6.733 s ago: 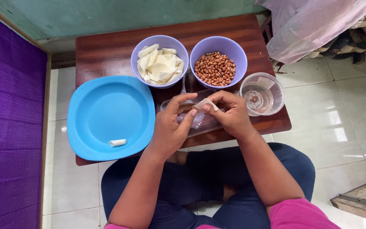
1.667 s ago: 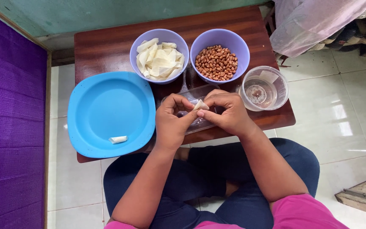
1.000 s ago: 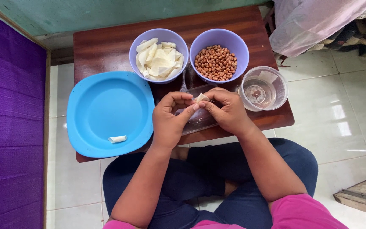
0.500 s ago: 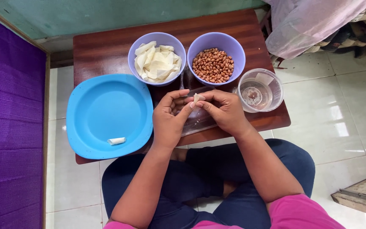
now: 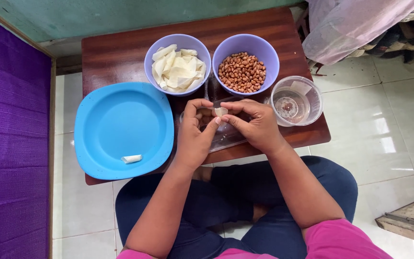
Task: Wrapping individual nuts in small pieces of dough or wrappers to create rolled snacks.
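Wooden low table (image 5: 120,43), dark brown, sits on white tile floor (image 5: 389,144), person cross-legged at its near edge. Biggest item on it: blue plate (image 5: 116,120) at left, overhanging the table edge a bit, one small rolled white piece (image 5: 131,158) lying near its front rim. Behind the hands, two lilac bowls side by side, touching or nearly so: left bowl (image 5: 152,55) has pale wrapper strips (image 5: 176,69), right bowl (image 5: 269,52) has brown peanuts (image 5: 242,72). Clear plastic cup (image 5: 312,103) at right of the hands, looks like a little water in it. Clear plastic sheet or bag (image 5: 226,136) lies flat on the table under both hands. Left hand (image 5: 195,136) and right hand (image 5: 257,124) meet over it, fingertips pointed at each other. Small pale wrapper piece (image 5: 220,111) is pinched between them: left thumb and forefinger on its left side, right thumb and forefinger on its right, fingers narrow and closed onto it, held just above the plastic, in front of the gap between the two bowls. Can't tell if a peanut is inside the piece.
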